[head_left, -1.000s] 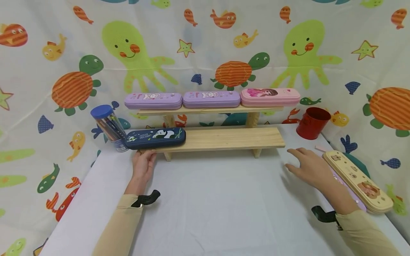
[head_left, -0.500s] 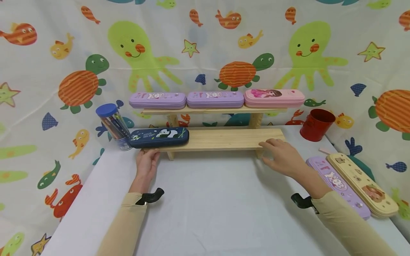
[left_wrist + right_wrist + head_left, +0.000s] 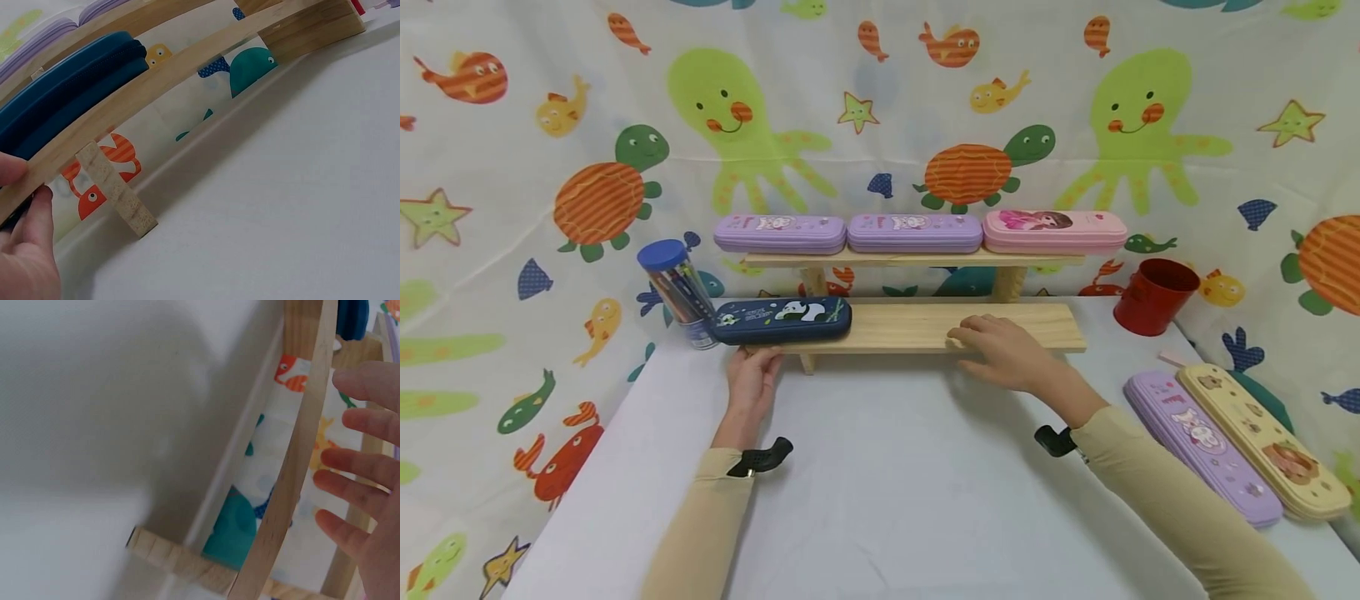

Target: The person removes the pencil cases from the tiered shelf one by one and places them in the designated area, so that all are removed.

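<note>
At the left end of a two-tier wooden shelf, my left hand pinches the lower board's front edge. In the left wrist view the thumb lies over the board and the fingers are under it. Right above that hand, a navy pencil case with a panda picture lies on the lower tier. My right hand hovers by the front of the same tier, right of its middle. Its fingers are spread and hold nothing in the right wrist view.
Two purple pencil cases and a pink one line the upper tier. A blue-lidded tub of pencils leans at the shelf's left end. Rightward stand a red bucket, another purple case and a cream case.
My right hand has moved left, from beside the cases on the right to the front of the lower tier. The left hand keeps its hold. The head view has shifted slightly.
</note>
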Demonstrator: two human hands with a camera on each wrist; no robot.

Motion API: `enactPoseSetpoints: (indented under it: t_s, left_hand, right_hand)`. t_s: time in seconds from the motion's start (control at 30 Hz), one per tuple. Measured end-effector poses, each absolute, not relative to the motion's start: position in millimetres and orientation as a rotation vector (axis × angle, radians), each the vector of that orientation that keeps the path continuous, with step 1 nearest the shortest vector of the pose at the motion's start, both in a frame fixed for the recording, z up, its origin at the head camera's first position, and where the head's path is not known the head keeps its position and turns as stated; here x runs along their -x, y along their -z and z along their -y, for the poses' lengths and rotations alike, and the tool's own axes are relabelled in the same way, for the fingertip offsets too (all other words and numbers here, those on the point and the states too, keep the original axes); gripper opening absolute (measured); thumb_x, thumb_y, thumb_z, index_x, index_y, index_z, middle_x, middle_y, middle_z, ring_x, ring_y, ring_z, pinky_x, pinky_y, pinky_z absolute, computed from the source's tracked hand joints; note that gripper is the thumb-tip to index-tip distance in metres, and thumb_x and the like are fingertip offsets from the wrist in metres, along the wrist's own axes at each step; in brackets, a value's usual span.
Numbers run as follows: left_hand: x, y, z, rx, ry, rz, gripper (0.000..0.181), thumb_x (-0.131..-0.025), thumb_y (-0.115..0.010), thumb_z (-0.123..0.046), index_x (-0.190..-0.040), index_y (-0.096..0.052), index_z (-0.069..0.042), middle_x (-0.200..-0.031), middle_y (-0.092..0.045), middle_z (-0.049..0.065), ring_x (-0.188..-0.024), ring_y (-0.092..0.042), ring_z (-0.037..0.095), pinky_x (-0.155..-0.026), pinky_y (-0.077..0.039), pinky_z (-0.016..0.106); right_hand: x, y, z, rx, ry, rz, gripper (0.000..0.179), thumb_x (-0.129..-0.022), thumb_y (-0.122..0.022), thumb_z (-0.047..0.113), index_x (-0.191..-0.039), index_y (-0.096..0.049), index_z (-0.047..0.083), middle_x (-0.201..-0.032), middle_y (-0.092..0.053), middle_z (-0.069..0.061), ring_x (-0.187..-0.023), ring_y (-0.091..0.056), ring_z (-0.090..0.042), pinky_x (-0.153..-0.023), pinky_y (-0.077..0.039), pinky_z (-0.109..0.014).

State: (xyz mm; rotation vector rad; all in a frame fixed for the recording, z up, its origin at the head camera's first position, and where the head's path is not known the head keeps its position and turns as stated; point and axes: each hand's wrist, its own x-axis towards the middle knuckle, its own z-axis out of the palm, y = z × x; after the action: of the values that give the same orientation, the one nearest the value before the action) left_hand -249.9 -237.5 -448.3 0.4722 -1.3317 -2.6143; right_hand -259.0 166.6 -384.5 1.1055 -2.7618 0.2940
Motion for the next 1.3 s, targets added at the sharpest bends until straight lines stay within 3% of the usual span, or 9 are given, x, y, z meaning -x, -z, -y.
enactPoseSetpoints:
  t_s: [0.27, 0.5, 0.7, 0.97, 1.3]
  left_hand:
    - [247.7, 446.0, 236.5, -0.48, 2.604, 1.337, 0.045, -0.093, -0.05, 0.013, -0.131, -0.043, -0.009, -0.117, -0.058, -0.001, -0.097, -0.062, 0.005, -0.087, -0.058, 0.016]
    - [245.8, 444.6, 238.6, -0.497, 2.591, 1.346, 0.054, -0.095, -0.049, 0.011, -0.144, -0.036, -0.007, -0.124, -0.055, -0.001, -0.102, -0.061, 0.005, -0.09, -0.057, 0.016]
    - [247.4, 445.5, 237.7, -0.5, 2.589, 1.347, 0.055, -0.094, -0.051, 0.011, -0.145, -0.036, -0.007, -0.123, -0.055, -0.001, -0.102, -0.059, 0.006, -0.088, -0.057, 0.016]
    - [246.5, 449.5, 236.3, -0.523, 2.579, 1.324, 0.05, -0.093, -0.051, 0.012, -0.139, -0.041, -0.008, -0.12, -0.056, 0.0, -0.096, -0.06, 0.006, -0.086, -0.058, 0.016]
    - [247.7, 447.9, 233.9, -0.504, 2.566, 1.323, 0.049, -0.093, -0.052, 0.012, -0.136, -0.043, -0.008, -0.119, -0.056, 0.001, -0.094, -0.059, 0.007, -0.082, -0.058, 0.016]
  right_hand:
    - [271.4, 386.9, -133.7, -1.215, -0.385, 2.69, 0.043, -0.091, -0.072, 0.027, -0.131, -0.063, 0.012, -0.125, -0.064, -0.009, -0.112, -0.062, -0.027, -0.096, -0.055, -0.047]
    - [285.3, 385.7, -96.0, -1.256, -0.542, 2.638, 0.038, -0.096, -0.065, 0.029, -0.13, -0.063, 0.012, -0.126, -0.063, -0.008, -0.116, -0.06, -0.024, -0.102, -0.053, -0.043]
    - [292.1, 380.4, -68.5, -1.191, -0.659, 2.7, 0.048, -0.095, -0.065, 0.033, -0.14, -0.056, 0.018, -0.14, -0.056, -0.005, -0.129, -0.053, -0.025, -0.111, -0.047, -0.045]
    - [304.8, 380.3, -31.0, -1.215, -0.703, 2.704, 0.055, -0.093, -0.067, 0.031, -0.144, -0.052, 0.021, -0.145, -0.051, -0.007, -0.133, -0.048, -0.024, -0.113, -0.045, -0.044]
    - [313.1, 366.8, 17.5, -1.237, -0.561, 2.784, 0.061, -0.092, -0.063, 0.042, -0.148, -0.046, 0.025, -0.154, -0.043, -0.009, -0.14, -0.044, -0.028, -0.118, -0.039, -0.046]
